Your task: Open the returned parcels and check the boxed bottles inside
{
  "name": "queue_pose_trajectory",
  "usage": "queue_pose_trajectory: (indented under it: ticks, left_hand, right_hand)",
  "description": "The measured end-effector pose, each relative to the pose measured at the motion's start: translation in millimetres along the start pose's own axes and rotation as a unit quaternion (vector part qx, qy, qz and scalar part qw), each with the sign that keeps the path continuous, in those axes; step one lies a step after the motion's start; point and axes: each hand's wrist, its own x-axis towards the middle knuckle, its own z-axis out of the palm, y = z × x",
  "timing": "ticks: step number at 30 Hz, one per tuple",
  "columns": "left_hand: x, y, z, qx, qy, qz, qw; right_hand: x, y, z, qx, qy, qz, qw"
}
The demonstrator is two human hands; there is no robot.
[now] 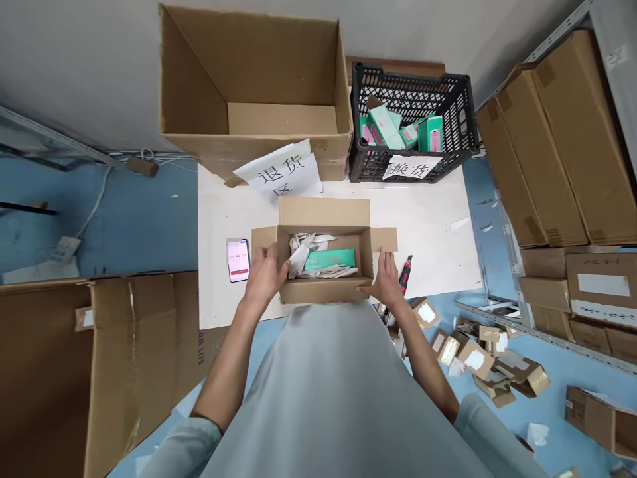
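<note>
A small cardboard box (323, 291) stands with its flaps folded out on the white table, close against my body. Inside it lie a green box (329, 259) and crumpled white paper (298, 256), the paper mostly along the left and front. My left hand (266, 275) grips the box's left wall, thumb at the rim. At the front right corner my right hand (385, 279) holds the box, its fingers along the right side under the flap. A red and black utility knife (406, 273) lies just right of my right hand. Left of my left hand is a phone (238, 259) with its screen lit.
A large open carton (199, 99) stands at the back of the table (423, 226), with paper signs (283, 169) at its front. Beside it, a black plastic crate (365, 159) holds several green boxes. Shelved cartons (562, 139) rise at right; loose boxes (472, 355) litter the floor.
</note>
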Motion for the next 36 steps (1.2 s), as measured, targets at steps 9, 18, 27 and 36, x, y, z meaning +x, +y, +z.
queue_pose_trajectory:
  ticks: [9,18,27,36]
  left_hand:
    - [69.3,110.6,85.9,0.197,-0.222,0.233,0.926]
    - [76.0,114.0,126.9,0.266,-0.289,0.229,0.891]
    - [71.4,112.8,102.0,0.234,-0.264,0.195,0.915]
    - [57.9,108.3,-0.5,-0.073,-0.095,0.195,0.974]
  right_hand:
    - [-0.7,0.1,10.7,0.022,0.009,-0.003,1.000]
    - [1.8,-1.2,12.9,0.032,-0.016,0.020,0.999]
    - [1.9,2.9,16.3,0.024,0.005,0.006,1.000]
    - [-19.0,-13.7,1.1,0.068,0.078,0.008,0.995]
